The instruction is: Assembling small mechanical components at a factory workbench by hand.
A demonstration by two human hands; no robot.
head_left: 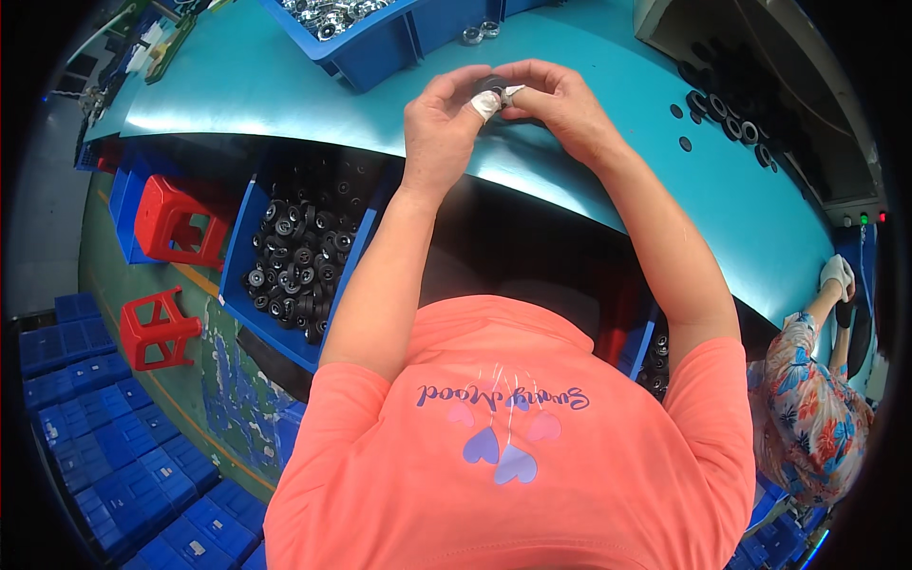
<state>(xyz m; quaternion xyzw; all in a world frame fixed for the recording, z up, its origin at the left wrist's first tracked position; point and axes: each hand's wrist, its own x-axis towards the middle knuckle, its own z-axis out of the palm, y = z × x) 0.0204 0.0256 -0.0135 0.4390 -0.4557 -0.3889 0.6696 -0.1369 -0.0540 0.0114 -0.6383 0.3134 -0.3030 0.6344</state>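
Teal workbench (285,85) w/ blue bins around us. We pinch a small black round part (491,84) between both hands, left hand (445,119) w/ taped fingertip & right hand (560,104) closed on it above the bench edge, prob. for grip; bin of black round parts (294,261) sits below left.

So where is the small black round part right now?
Head view, top centre: the small black round part is pinched between left hand and right hand, above the teal table.

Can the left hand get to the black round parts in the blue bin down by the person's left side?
Probably yes. The blue bin of black round parts is open-topped beside the left arm, nothing covering it. But the left hand is pinching a small black part with the right hand.
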